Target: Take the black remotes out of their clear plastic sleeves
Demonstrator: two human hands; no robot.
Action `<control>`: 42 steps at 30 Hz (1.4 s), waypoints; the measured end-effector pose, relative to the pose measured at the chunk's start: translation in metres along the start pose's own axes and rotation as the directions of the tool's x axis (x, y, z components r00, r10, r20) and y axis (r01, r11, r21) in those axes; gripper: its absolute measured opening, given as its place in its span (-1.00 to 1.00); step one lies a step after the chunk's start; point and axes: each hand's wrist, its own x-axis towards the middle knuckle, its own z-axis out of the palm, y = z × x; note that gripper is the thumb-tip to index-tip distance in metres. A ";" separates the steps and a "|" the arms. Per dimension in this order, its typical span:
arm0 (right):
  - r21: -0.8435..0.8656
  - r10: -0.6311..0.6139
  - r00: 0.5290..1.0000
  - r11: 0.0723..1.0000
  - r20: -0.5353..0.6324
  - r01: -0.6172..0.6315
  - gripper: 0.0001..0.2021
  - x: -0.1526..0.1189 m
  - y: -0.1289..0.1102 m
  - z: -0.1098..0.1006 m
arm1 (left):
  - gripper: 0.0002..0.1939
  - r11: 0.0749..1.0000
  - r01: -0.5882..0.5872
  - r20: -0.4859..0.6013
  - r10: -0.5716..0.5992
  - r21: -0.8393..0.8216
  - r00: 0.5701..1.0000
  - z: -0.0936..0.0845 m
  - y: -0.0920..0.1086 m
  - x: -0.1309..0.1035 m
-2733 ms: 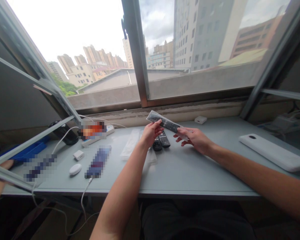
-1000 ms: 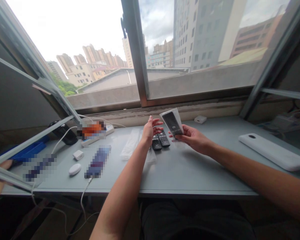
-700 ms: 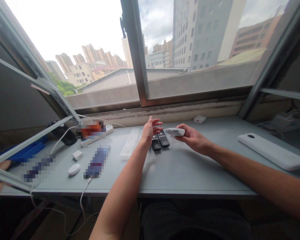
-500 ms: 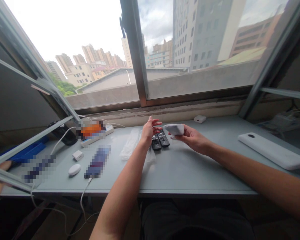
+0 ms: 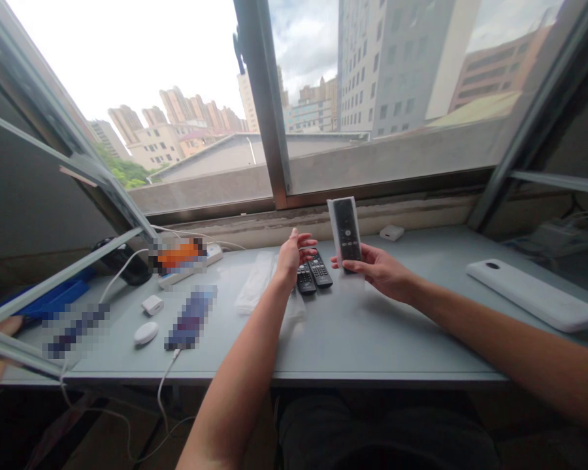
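Observation:
My right hand (image 5: 379,269) grips the lower end of a black remote control (image 5: 347,228), held upright above the desk. A translucent plastic sleeve (image 5: 334,222) encloses this remote, and its buttons face me. My left hand (image 5: 294,254) hovers to its left, fingers apart and holding nothing. Beside that hand, two more black remotes lie on the desk, the nearer remote (image 5: 306,279) and the farther remote (image 5: 320,270). Clear plastic bags (image 5: 255,287) lie flat left of my left wrist and partly beneath the forearm.
On the left are a power strip (image 5: 176,277), a white charger (image 5: 152,304), a white oval object (image 5: 146,333) and a blurred phone (image 5: 191,320) on a cable. A white power bank (image 5: 534,294) lies right. Another person's hand (image 5: 10,324) shows beyond the metal frame (image 5: 24,352).
My right hand has turned the sleeved object from nearly flat to upright, so the remote's button side now shows. My left hand has stayed almost still.

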 end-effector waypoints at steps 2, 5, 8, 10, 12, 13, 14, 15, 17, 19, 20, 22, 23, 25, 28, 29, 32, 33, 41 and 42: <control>-0.095 -0.050 0.999 0.994 0.002 0.050 -0.52 0.001 0.002 -0.001 | -0.48 1.000 0.003 0.002 -0.003 -0.002 1.000 0.000 0.000 -0.001; -0.166 -0.100 0.995 0.981 0.006 0.099 -0.56 0.001 0.003 -0.004 | -0.46 1.000 0.003 0.005 -0.003 -0.006 1.000 0.000 0.000 -0.001; -0.143 -0.179 0.984 0.973 0.025 0.180 -0.59 0.001 0.002 -0.006 | -0.44 1.000 0.001 -0.001 -0.001 -0.006 1.000 0.000 0.000 -0.001; -0.151 -0.200 0.979 0.967 0.044 0.204 -0.59 0.000 0.001 -0.006 | -0.44 1.000 0.000 -0.004 0.000 -0.003 1.000 -0.001 0.000 -0.001; -0.171 -0.202 0.978 0.963 0.048 0.207 -0.58 -0.001 0.001 -0.004 | -0.45 1.000 0.000 -0.003 0.000 0.000 1.000 -0.001 0.000 -0.001; -0.187 -0.198 0.979 0.961 0.047 0.204 -0.57 -0.001 0.001 -0.003 | -0.45 1.000 -0.001 -0.002 0.001 0.000 1.000 -0.001 0.000 0.000; -0.205 -0.190 0.981 0.959 0.044 0.195 -0.56 -0.001 0.002 -0.002 | -0.46 1.000 -0.005 0.001 0.005 0.001 1.000 -0.001 0.000 0.000; -0.221 -0.174 0.984 0.959 0.035 0.178 -0.54 -0.002 0.002 -0.001 | -0.46 1.000 -0.012 0.003 0.012 0.004 1.000 -0.001 0.000 0.000; -0.241 -0.117 0.993 0.964 0.009 0.115 -0.48 -0.002 0.001 0.001 | -0.45 0.998 -0.037 0.012 0.036 0.041 0.999 -0.001 -0.001 0.000; -0.244 -0.043 0.999 0.969 -0.016 0.038 -0.42 -0.003 -0.001 0.002 | -0.46 0.986 -0.097 0.029 0.094 0.138 0.995 0.000 -0.003 0.000; -0.249 -0.012 1.000 0.968 -0.021 0.006 -0.40 -0.003 -0.002 0.001 | -0.49 0.967 -0.147 0.046 0.140 0.210 0.989 0.000 -0.005 -0.001; -0.249 0.020 0.999 0.968 -0.030 -0.027 -0.40 -0.003 -0.003 0.000 | -0.58 0.881 -0.283 0.110 0.261 0.378 0.959 -0.001 -0.009 -0.002; -0.228 0.031 0.999 0.973 -0.032 -0.038 -0.41 -0.003 -0.003 0.000 | -0.63 0.813 -0.357 0.158 0.321 0.461 0.934 -0.001 -0.011 -0.003; -0.134 0.094 0.995 0.986 -0.030 -0.097 -0.43 -0.001 0.000 -0.002 | -0.71 0.642 -0.487 0.285 0.399 0.592 0.872 -0.003 -0.016 -0.005; 0.003 0.268 0.963 0.963 0.018 -0.268 -0.43 0.003 0.007 -0.004 | -0.77 0.419 -0.592 0.450 0.394 0.689 0.802 -0.006 -0.019 -0.006; 0.010 0.311 0.950 0.950 0.038 -0.312 -0.43 0.004 0.009 -0.005 | -0.77 0.370 -0.602 0.479 0.375 0.708 0.794 -0.007 -0.019 -0.007; -0.014 0.339 0.939 0.941 0.064 -0.339 -0.44 0.004 0.009 -0.005 | -0.75 0.246 -0.584 0.508 0.309 0.774 0.804 -0.009 -0.017 -0.008; -0.016 0.330 0.941 0.944 0.073 -0.329 -0.45 0.004 0.008 -0.005 | -0.75 0.205 -0.568 0.504 0.292 0.797 0.813 -0.010 -0.015 -0.009; -0.378 0.158 0.984 0.919 0.084 -0.115 -0.46 0.003 0.013 -0.009 | -0.73 0.052 -0.434 0.405 0.271 0.899 0.873 -0.015 -0.019 -0.010; -0.453 0.123 0.990 0.888 0.068 -0.079 -0.44 0.003 0.014 -0.011 | -0.70 0.053 -0.422 0.395 0.265 0.905 0.880 -0.016 -0.021 -0.008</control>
